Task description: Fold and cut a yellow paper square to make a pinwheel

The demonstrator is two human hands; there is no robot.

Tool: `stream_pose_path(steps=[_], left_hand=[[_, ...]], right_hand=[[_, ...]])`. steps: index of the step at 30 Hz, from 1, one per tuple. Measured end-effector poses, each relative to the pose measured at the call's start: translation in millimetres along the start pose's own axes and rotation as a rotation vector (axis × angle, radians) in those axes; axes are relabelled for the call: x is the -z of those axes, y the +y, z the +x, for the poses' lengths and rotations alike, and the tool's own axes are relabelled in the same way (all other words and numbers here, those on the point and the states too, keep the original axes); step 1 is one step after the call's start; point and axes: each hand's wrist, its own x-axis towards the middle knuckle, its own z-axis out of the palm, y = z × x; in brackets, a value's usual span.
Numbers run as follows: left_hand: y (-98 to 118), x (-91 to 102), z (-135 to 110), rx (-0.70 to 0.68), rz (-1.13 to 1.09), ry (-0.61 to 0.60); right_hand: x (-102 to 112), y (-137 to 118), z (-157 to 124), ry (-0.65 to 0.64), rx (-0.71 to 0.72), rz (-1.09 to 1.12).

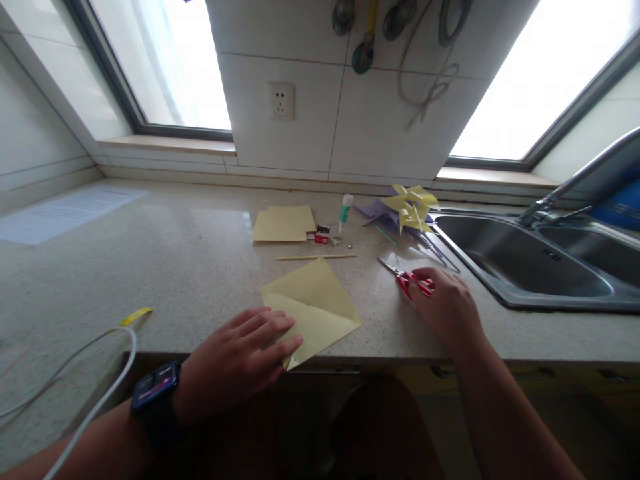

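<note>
A square of pale yellow paper [325, 293] with a crease across it lies at the counter's front edge, one corner reaching past it. My left hand [255, 347] rests on its left part with the fingers stretched out flat. To the right, my right hand [447, 303] has its fingers closed on the red handles of a pair of scissors [403, 277]. The blades point up and left, close to the countertop. A thin wooden stick [317, 257] lies just beyond the paper.
Behind the stick are a stack of yellow paper [284, 223], a small red box [323, 234] and a glue stick [345, 208]. Paper pinwheels [410, 205] lie beside the steel sink [505, 287]. A white cable [131, 360] crosses at left; a printed sheet [70, 212] lies farther back.
</note>
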Motion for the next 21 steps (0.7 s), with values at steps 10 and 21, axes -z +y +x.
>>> stream_pose_path(steps=[10, 21], left_hand=[[-2, -4.7, 0, -0.040, 0.028, 0.005], [1, -5.1, 3, 0.020, -0.007, 0.006]], right_hand=[[16, -29, 97, -0.206, 0.214, 0.249], [-13, -108, 167, -0.253, 0.414, 0.308]])
